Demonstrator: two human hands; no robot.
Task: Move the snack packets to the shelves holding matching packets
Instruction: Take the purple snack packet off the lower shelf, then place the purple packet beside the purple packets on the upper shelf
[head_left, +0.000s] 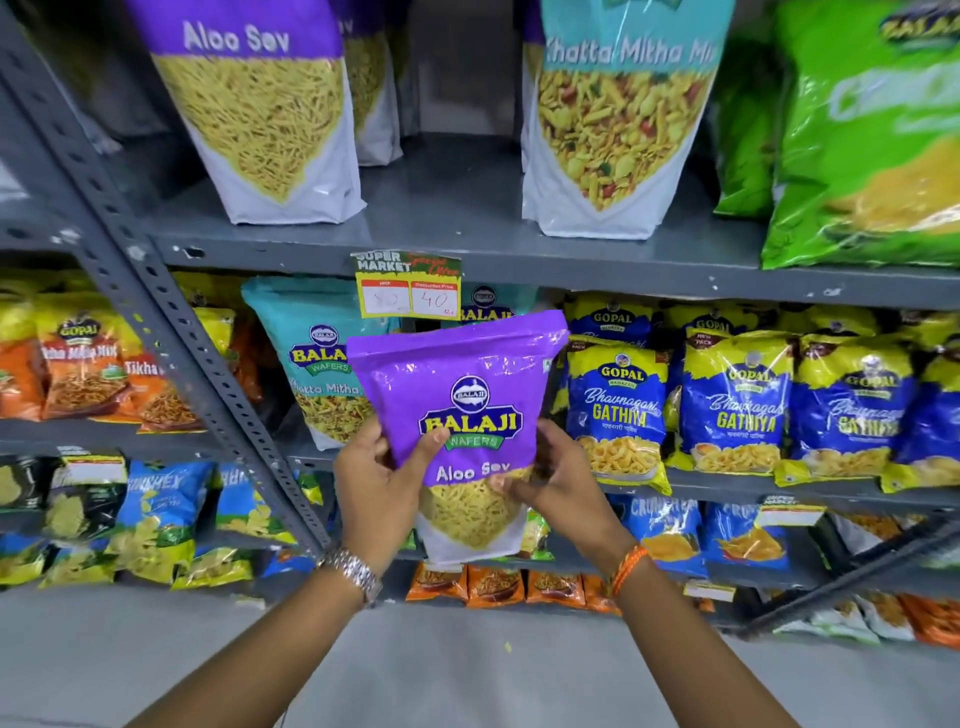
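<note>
I hold a purple Aloo Sev packet (462, 384) upright in front of the shelves with both hands. My left hand (376, 480) grips its left edge, thumb across the front. My right hand (558, 473) clasps its right edge. On the upper shelf (447, 244) stands a matching purple Aloo Sev packet (265, 104) at the left, with another partly hidden behind it. A teal Khatta Mitha Mix packet (618, 114) stands to the right on that shelf. Another teal Khatta Mitha packet (311, 358) stands on the middle shelf, just behind and left of the held packet.
Blue Gathiya packets (732, 405) fill the middle shelf on the right. Orange Tikha Mix packets (83, 364) sit in the left bay beyond a grey slotted upright (171, 322). A green packet (872, 135) stands top right. A price tag (408, 283) hangs from the upper shelf edge.
</note>
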